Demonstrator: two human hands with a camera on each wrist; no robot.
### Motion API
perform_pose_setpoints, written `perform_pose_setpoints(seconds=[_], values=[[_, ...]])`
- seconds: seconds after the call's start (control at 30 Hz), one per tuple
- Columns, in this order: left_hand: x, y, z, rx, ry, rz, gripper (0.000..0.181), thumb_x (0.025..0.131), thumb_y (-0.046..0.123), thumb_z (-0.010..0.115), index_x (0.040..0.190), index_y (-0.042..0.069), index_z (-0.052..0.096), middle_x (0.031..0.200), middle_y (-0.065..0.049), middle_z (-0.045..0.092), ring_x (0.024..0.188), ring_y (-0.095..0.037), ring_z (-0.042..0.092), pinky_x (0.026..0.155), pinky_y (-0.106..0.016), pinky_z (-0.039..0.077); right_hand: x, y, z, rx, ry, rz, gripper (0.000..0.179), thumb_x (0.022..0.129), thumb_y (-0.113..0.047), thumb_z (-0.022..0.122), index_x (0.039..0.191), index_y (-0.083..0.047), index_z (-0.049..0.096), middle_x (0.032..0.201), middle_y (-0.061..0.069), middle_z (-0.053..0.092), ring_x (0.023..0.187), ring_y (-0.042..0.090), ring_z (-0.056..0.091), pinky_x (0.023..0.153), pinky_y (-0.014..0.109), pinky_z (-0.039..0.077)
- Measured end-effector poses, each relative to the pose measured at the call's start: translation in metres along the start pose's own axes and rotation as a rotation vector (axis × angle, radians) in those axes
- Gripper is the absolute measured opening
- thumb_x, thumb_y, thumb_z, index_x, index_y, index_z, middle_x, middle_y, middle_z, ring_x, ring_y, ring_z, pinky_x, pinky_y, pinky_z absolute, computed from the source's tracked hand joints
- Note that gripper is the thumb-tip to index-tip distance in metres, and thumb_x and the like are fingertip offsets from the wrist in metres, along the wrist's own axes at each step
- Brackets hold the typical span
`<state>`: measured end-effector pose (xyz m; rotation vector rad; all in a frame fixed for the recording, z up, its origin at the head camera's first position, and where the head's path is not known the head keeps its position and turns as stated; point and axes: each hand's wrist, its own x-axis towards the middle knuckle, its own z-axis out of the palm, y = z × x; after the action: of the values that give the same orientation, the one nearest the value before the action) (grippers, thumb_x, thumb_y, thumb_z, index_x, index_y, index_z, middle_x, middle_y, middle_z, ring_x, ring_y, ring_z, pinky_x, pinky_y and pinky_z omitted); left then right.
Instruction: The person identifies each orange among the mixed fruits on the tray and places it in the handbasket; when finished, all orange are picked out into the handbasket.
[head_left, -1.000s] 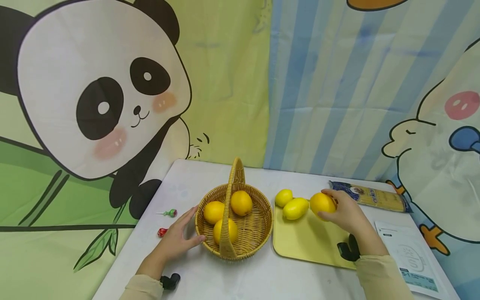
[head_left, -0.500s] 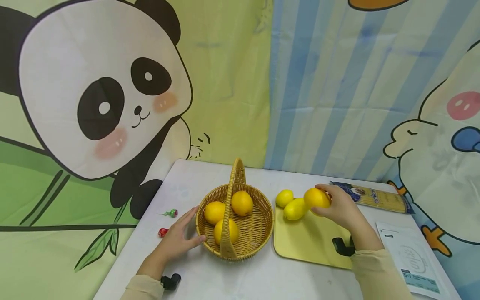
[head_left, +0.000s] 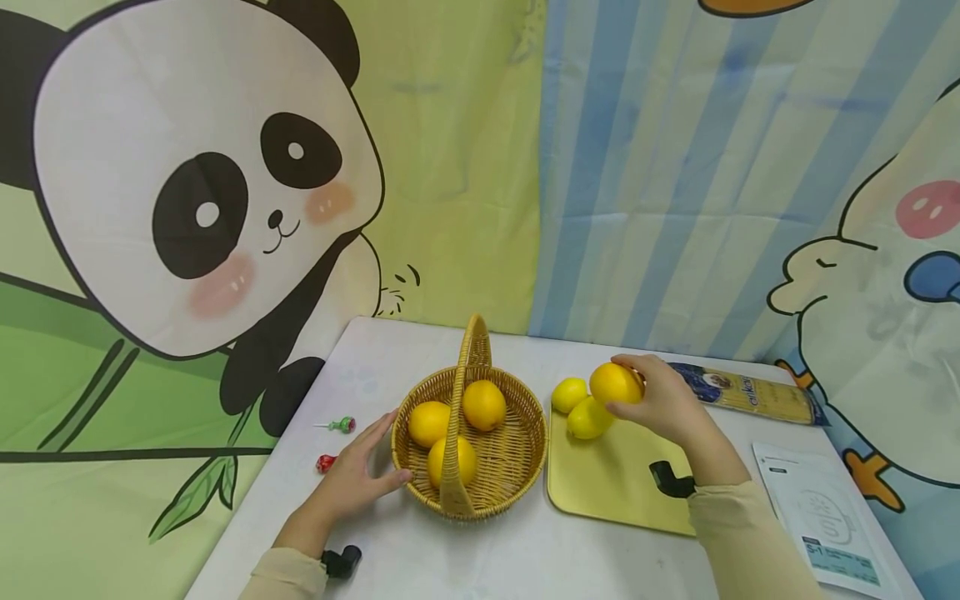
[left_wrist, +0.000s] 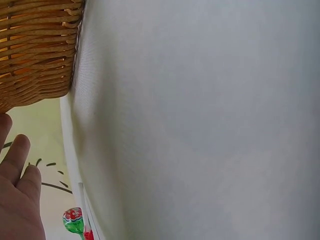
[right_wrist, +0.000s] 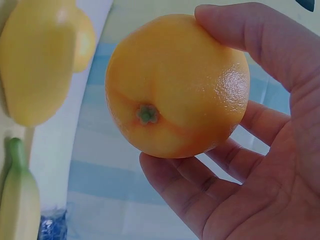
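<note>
My right hand (head_left: 663,400) holds an orange (head_left: 617,383) between thumb and fingers, raised over the yellow tray (head_left: 607,492). In the right wrist view the orange (right_wrist: 175,90) shows its green stem end. Two lemons (head_left: 590,418) lie at the tray's back left, the nearer one partly covered by the held orange. My left hand (head_left: 352,479) rests against the left side of a wicker basket (head_left: 510,475), fingers fairly straight and thumb near its rim. Inside the basket sit three oranges (head_left: 483,406), one partly behind the arched handle.
A green lollipop (head_left: 345,425) and a red one (head_left: 326,463) lie left of the basket. Behind my right hand is a blue and yellow packet (head_left: 750,396); a white pouch (head_left: 817,517) lies at the right. A banana-like thing with a green tip (right_wrist: 20,195) appears in the right wrist view.
My right hand has carried the orange leftward and slightly up, from beside the nearer lemon to over it. The left hand and basket have stayed in place.
</note>
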<state>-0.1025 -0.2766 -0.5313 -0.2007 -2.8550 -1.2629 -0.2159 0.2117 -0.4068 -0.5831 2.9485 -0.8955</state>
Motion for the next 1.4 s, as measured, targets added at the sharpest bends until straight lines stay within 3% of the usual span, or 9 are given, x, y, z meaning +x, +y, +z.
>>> perform_pose_setpoints(seconds=[0.6, 0.97, 1.2, 1.4], values=[[0.002, 0.0, -0.001, 0.006, -0.006, -0.001, 0.1, 0.085, 0.053, 0.083, 0.166, 0.033, 0.029, 0.172, -0.003, 0.033, 0.159, -0.039, 0.031, 0.123, -0.071, 0.028, 0.023, -0.037, 0.004, 0.011, -0.026, -0.054, 0.073, 0.086, -0.032, 0.085, 0.151, -0.014, 0.055, 0.146, 0.017, 0.057, 0.119, 0.037, 0.062, 0.093, 0.056, 0.058], [0.001, 0.0, 0.0, -0.004, -0.02, -0.033, 0.101, 0.084, 0.055, 0.084, 0.166, 0.034, 0.028, 0.173, -0.002, 0.031, 0.16, -0.037, 0.028, 0.125, -0.069, 0.026, 0.038, -0.065, 0.018, 0.051, -0.058, -0.113, 0.072, 0.084, -0.028, 0.086, 0.148, -0.013, 0.058, 0.147, 0.017, 0.057, 0.12, 0.035, 0.06, 0.093, 0.052, 0.058], [0.0, -0.002, 0.0, 0.004, -0.018, -0.023, 0.102, 0.084, 0.056, 0.083, 0.166, 0.035, 0.028, 0.173, -0.001, 0.032, 0.16, -0.037, 0.029, 0.125, -0.069, 0.027, 0.046, -0.077, 0.029, 0.045, -0.09, -0.149, 0.071, 0.083, -0.028, 0.087, 0.147, -0.015, 0.059, 0.141, 0.014, 0.061, 0.111, 0.029, 0.063, 0.088, 0.045, 0.059], [0.0, -0.003, 0.0, -0.005, -0.009, -0.002, 0.1, 0.084, 0.053, 0.084, 0.166, 0.033, 0.03, 0.172, -0.002, 0.033, 0.159, -0.037, 0.03, 0.125, -0.068, 0.028, 0.05, -0.088, 0.036, 0.024, -0.116, -0.167, 0.072, 0.082, -0.027, 0.088, 0.147, -0.014, 0.059, 0.138, 0.014, 0.062, 0.11, 0.028, 0.062, 0.09, 0.046, 0.058]])
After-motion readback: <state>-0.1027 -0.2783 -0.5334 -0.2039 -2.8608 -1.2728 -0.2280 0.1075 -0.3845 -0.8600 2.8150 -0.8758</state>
